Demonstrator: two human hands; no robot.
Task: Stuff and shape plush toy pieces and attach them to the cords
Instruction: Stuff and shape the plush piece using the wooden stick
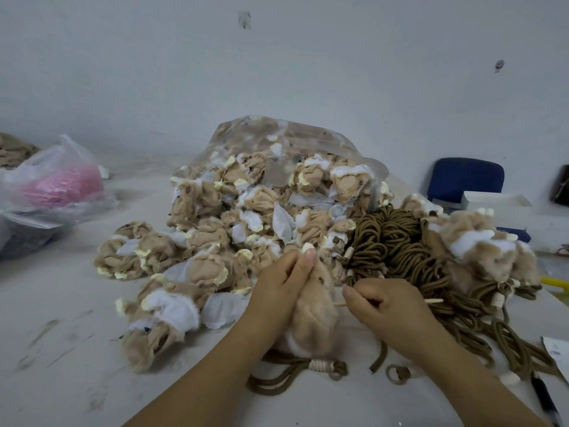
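Fingers (308, 258), left hand (277, 291): curled round the upper end of the plush piece (314, 315), thumb upright against its top.
Right hand (388, 312): fingers bent, pinching a thin wooden stick (432, 301) that lies level, its far tip against the side of the plush piece.
Plush piece: tan, short-furred and soft-looking, white at its lower end, a few dark specks near the top; it stands between both hands by the middle of the table's near edge.
Cord at the near edge (320, 365): brown, looped, bound with a cream wrapping; it lies just under the plush piece, and whether it is joined to it cannot be told.
Cords (397, 241): a thick brown tangle toward the table's right edge, some ends with cream wrappings.
Unstuffed pieces (215, 229): a heap of crumpled tan skins with white lining and pale yellow tips, spilling from a clear plastic bag (277, 134) at the middle of the table (61, 303).
Fluffy pieces (480, 241): tan and white, heaped right of the cords.
Left edge: a thin bag (58, 183) with something pink inside.
Right near corner: a dark pen (545, 399) and a white paper slip (557, 352).
Writing: small print on the slip, too tiny to read from here.
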